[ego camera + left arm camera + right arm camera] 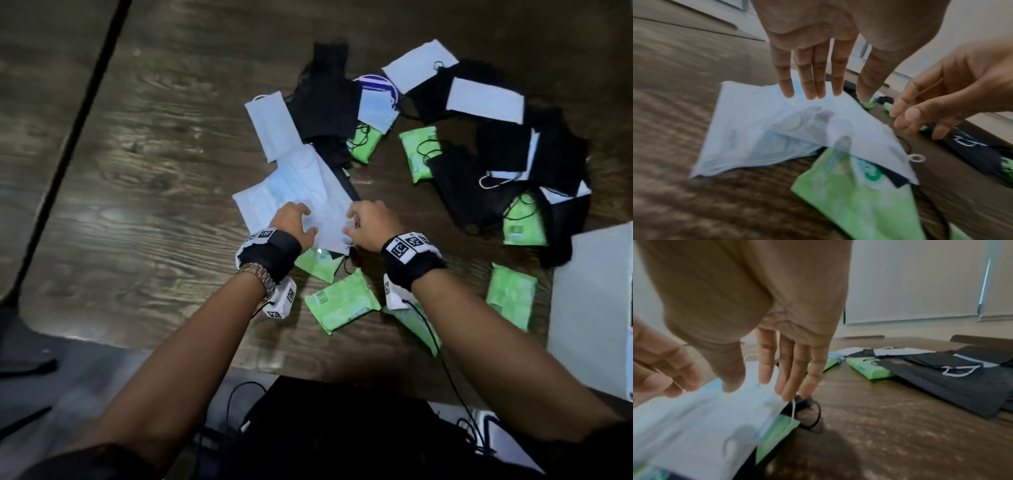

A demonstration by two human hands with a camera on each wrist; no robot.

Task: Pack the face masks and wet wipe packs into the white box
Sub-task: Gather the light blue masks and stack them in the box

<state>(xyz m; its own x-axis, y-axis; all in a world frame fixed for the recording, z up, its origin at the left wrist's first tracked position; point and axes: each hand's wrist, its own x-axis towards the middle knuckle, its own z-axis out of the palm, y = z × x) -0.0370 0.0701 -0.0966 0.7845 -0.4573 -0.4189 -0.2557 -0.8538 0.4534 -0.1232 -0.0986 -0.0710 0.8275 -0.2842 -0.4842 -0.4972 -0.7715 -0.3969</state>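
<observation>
Between both wrists, on the desk (144, 192): pale mask stack (291, 192), long axis running up-left, its near corner lying over a green wipe pack (859, 194). Left hand (291, 222) and right hand (371, 224) spread just above, fingers straight, gripping nothing. Equally near. White box (592, 308) off right; bare wood leftward.

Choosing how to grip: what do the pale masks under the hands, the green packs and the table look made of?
Pale masks: thin soft fabric, matte; they sag and layer.
Green packs: probably plastic film, slightly glossy, printed.
Table: dark wood-grain surface, faint sheen; solid wood or laminate cannot be told.
</observation>
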